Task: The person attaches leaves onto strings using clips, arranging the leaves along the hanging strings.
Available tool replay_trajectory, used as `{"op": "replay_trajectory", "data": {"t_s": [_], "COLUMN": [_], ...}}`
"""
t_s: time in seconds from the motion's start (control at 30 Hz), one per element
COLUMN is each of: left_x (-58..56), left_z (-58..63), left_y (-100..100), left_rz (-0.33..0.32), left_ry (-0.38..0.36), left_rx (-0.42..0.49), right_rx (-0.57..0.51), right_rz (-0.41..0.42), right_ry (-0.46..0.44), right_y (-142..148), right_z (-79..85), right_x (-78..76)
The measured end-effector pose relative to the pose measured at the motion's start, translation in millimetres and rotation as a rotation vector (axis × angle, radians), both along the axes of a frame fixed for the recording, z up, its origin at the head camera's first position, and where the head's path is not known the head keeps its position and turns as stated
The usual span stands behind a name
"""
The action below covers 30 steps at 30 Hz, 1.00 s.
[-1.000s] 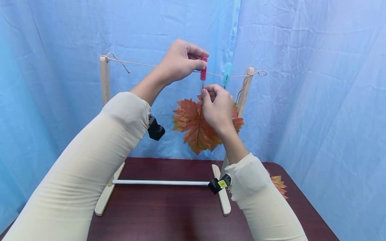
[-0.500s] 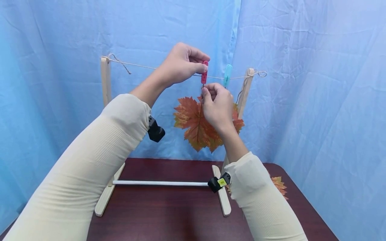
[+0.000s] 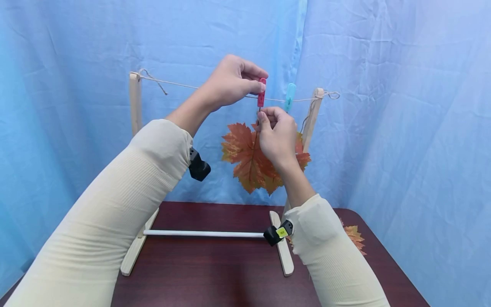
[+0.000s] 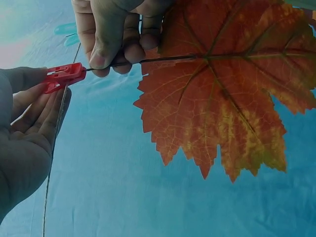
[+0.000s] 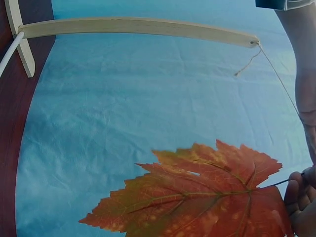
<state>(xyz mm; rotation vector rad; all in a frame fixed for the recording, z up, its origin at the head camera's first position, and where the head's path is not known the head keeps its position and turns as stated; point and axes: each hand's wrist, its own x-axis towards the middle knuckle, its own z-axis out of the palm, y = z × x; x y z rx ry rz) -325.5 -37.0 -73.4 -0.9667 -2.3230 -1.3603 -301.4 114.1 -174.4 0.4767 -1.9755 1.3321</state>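
Observation:
My left hand [image 3: 232, 83] pinches a red clothespin [image 3: 261, 100] between thumb and fingers, upright over the string [image 3: 172, 82]. Just below, my right hand [image 3: 279, 138] pinches the dark stem [image 4: 173, 59] of an orange-red artificial maple leaf [image 3: 245, 157]. In the left wrist view the stem's tip meets the clothespin's nose and the string passes at its jaws. The leaf hangs face-on under the right hand, which covers part of it in the head view. A teal clothespin [image 3: 290, 96] sits on the string to the right, with another leaf [image 3: 303, 160] partly hidden below it.
The string runs between two wooden posts [image 3: 135, 102], tied at each top. Wooden feet [image 3: 281, 251] and a white rod [image 3: 203, 233] form the stand's base on the dark red table [image 3: 207, 273]. More leaf [image 3: 355, 236] lies at the right, partly behind the sleeve. Blue cloth hangs behind.
The left hand and red clothespin have come down slightly, closer to the right hand's fingertips. Both hands keep their pinch, and the leaf has barely shifted.

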Motion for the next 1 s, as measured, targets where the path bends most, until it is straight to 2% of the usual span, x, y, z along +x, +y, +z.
{"op": "replay_trajectory", "data": {"t_s": [0.7, 1.0], "left_x": [-0.2, -0.1], "left_z": [0.3, 0.4], "left_y": [-2.8, -4.7], "left_rz": [-0.008, 0.031], "left_ry": [0.023, 0.028], "left_rx": [-0.072, -0.116], "right_rx": [-0.019, 0.0], "right_rz": [0.005, 0.001], "right_ry": [-0.025, -0.039], "right_y": [0.8, 1.7], "right_z": [0.1, -2.2], "right_x": [0.9, -0.4]}}
